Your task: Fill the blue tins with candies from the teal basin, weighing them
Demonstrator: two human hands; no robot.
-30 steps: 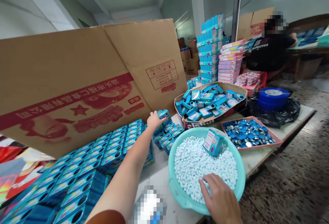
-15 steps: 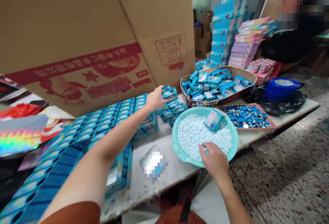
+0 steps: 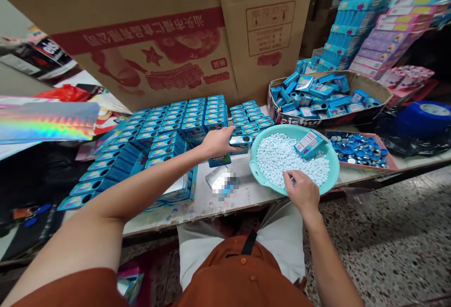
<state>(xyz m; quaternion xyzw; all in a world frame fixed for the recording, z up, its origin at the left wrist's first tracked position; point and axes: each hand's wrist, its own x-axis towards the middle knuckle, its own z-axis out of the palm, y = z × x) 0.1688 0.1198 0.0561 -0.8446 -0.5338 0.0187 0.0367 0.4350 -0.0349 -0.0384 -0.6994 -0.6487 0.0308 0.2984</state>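
My left hand is closed around small blue tins with round openings on top, above the table between the stacked rows and the bowl. A blue face with white lettering shows below the hand. My right hand is at the near rim of a turquoise bowl, its fingers pinched together at the white candies. What the fingertips hold, if anything, is too small to make out. A blue and white box lies tilted on the candies.
Rows of blue tins stand at left, with a smaller group behind my left hand. A cut carton of tins and a pink tray of blue lids lie right. A large cardboard box stands behind; a silvery sheet lies in front.
My view has tilted down. My left hand has come nearer to me with the tins, away from the small group behind. My right hand stays at the bowl's near side.
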